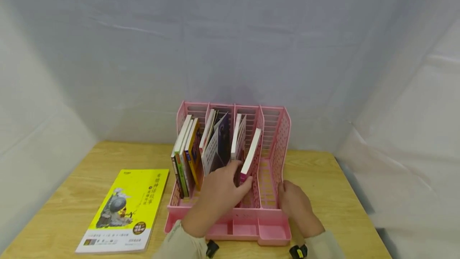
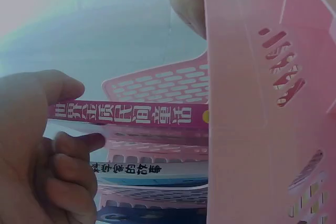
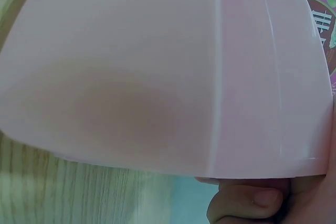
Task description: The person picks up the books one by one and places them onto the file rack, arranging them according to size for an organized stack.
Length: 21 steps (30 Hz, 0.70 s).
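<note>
A pink file rack (image 1: 281, 143) with upright compartments stands on the table, books in its left three. My left hand (image 1: 220, 191) reaches into the third compartment and pinches a book with a magenta spine (image 2: 131, 115), thumb on one side and index finger on the other. That book leans to the right near the divider; its white page edges face up in the head view. At the rack's lower right front, my right hand (image 1: 296, 205) grips the side wall's edge. In the right wrist view its curled fingers (image 3: 247, 200) show beside the pink plastic; the rest is cut off.
A yellow book (image 1: 140, 195) lies flat on the wooden table (image 1: 320, 183), left of the rack. Several thin books (image 1: 183, 147) stand in the leftmost compartment. Shallow trays (image 1: 274, 231) run along the rack's front. Pale sheeting (image 1: 230, 43) hangs behind and at both sides.
</note>
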Each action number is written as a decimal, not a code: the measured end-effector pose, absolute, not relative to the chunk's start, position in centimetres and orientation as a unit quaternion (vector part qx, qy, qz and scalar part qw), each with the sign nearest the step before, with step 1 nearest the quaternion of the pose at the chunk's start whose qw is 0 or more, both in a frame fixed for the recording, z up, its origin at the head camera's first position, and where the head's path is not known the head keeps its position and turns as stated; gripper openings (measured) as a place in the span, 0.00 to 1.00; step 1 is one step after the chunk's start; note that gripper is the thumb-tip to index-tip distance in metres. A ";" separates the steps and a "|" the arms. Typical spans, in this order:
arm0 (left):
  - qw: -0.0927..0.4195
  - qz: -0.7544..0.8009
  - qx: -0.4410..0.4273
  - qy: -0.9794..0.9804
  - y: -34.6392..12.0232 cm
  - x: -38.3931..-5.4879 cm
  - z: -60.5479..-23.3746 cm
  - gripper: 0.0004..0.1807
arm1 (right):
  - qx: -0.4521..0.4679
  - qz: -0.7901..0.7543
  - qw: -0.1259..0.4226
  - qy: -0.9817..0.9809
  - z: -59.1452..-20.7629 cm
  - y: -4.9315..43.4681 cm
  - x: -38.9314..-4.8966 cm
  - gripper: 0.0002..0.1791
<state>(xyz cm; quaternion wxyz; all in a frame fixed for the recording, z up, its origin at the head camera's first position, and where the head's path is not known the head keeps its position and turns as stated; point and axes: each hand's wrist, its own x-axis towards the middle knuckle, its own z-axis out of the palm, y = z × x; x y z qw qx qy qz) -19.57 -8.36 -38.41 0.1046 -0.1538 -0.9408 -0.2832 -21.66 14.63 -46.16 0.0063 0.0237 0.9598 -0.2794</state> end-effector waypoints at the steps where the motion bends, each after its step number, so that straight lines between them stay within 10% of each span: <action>1: 0.077 -0.288 -0.149 -0.943 -8.3 -19.6 -38.2 0.32 | 0.025 -0.282 0.008 0.959 -46.2 14.7 -21.7 0.23; 9: -0.065 -0.342 -0.136 -0.927 -7.8 -20.5 -38.9 0.20 | 0.028 -0.294 0.011 0.955 -46.5 14.7 -21.7 0.23; 21: 0.167 -0.333 -0.095 -0.923 -6.3 -21.7 -42.0 0.22 | 0.020 -0.293 0.001 0.956 -46.3 14.8 -21.5 0.22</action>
